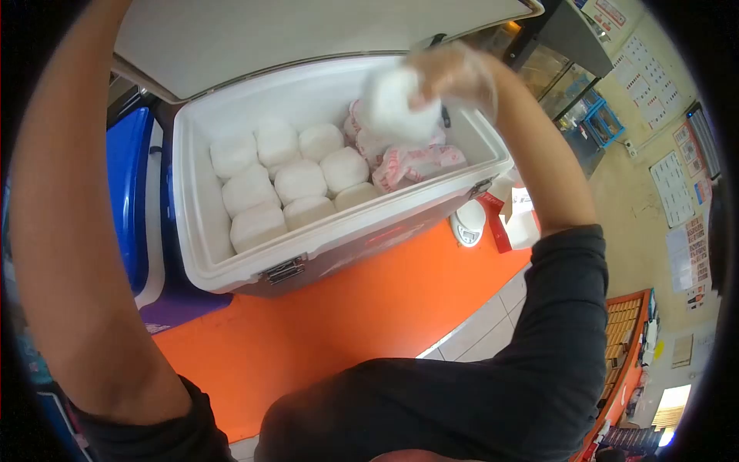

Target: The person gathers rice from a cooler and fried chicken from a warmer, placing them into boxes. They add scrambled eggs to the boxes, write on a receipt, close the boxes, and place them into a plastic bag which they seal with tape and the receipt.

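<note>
A large white cooler box point(192, 231) stands in front of me with its lid point(308, 27) raised. Several white, rounded lumps point(300, 182) that look like dough balls sit packed in rows in its left and middle part. Pink-and-white plastic wrapping point(416, 163) lies in the right part. Over that wrapping, my right hand point(450, 73) is closed around another white lump point(400, 104), smeared by motion, its fingers partly showing. My left forearm point(61, 231) reaches up along the left side past the lid's edge, and the left hand is out of the picture.
The cooler rests on an orange counter point(369, 285). Close to its left side is a blue-and-purple cooler point(135, 192). At its right end stand a small white scale point(468, 223) and a red-and-white box point(517, 229). Papers point(647, 73) hang on the right wall.
</note>
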`<state>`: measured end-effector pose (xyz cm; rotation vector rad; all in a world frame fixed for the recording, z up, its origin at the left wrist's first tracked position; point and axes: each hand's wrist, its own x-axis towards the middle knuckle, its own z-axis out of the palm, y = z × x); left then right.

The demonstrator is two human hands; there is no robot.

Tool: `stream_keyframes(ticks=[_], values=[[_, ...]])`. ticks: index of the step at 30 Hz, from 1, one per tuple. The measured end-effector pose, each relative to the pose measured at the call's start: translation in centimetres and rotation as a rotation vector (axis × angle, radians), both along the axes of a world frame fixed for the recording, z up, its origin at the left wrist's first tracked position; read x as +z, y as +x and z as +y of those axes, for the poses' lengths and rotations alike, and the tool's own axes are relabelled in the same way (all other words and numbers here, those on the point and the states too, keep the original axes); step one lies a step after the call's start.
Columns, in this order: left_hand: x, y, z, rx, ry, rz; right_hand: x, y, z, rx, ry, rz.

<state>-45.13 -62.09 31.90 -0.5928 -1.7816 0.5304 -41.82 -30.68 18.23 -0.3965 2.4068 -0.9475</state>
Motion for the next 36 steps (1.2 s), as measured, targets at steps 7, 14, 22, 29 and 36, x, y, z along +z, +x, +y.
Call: stream_keyframes(ticks=[7,14,22,29,36], values=[[0.6,-1.3,0.2,-0.256,0.253,-0.272,-6.5,0.5,1.7,0.128,0.079,-0.468],[-2.0,-2.0,-3.6,-0.206,0.652,-0.634,-6.3,0.5,2.1,0.019,0.065,-0.629],[-3.1,0.6,-1.8,-0.313,0.597,-0.596,-4.8,2.1,1.6,-0.057,0.099,-0.402],[-5.6,-3.5,-5.1,-0.585,0.524,-0.685,-2.0,17.3,10.0,-0.155,-0.822,0.505],[-18.9,12.0,0.0,-0.371,0.25,-0.377,-10.4,34.4,23.3,-0.73,-0.561,0.356]])
